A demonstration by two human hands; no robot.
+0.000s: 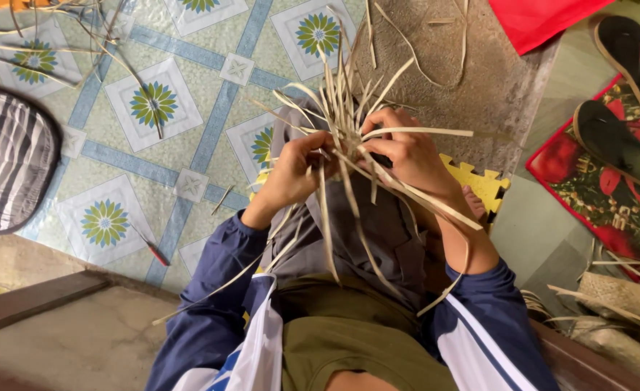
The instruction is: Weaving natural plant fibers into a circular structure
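1. Head view, centre: a half-woven bundle of pale flat straw strips [349,137], held above the lap, loose ends fanning toward twelve o'clock and trailing toward six.
2. Left hand [295,170], at nine o'clock of the bundle: fingers curled tight around several strips, pinching them at the woven core.
3. Right hand [407,156], at three o'clock of the bundle: closed on the same core, fingertips pressing strips flat, one long strip jutting out sideways over the knuckles.
4. Beneath both hands: grey trousers [378,232] and navy sleeves with white stripes [479,318].
5. At nine o'clock, well apart: a grey-and-white striped cushion [9,159] on patterned floor covering with blue-green flower tiles [153,105].
6. At seven o'clock of the hands: a small red-handled tool [153,250], lying on that floor covering.
7. At two to three o'clock: a pair of black sandals [624,108] over a red printed mat [595,203].
8. At four o'clock of the hands: a yellow interlocking foam mat [483,185], partly hidden by the right forearm.
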